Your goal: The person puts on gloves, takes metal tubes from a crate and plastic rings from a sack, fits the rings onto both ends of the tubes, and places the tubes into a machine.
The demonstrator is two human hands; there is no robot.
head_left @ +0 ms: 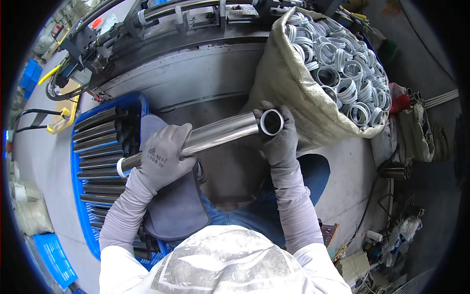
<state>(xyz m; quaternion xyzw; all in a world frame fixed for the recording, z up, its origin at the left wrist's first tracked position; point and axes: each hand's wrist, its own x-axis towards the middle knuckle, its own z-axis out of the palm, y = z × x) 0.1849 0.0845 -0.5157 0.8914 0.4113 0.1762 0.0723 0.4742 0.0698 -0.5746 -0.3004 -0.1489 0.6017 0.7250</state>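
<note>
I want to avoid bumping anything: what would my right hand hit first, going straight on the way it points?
Probably the sack: its pale side lies directly beyond the right hand in this view, though depth is unclear, so I can't judge the gap.

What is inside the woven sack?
White rings fill the open mouth of the woven sack, lying in a jumbled heap. Anything deeper is covered by the top rings and the sack's walls.

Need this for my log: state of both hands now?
Left hand: closed, holding the tube.
Right hand: closed around the tube's end, at a white ring.
</note>
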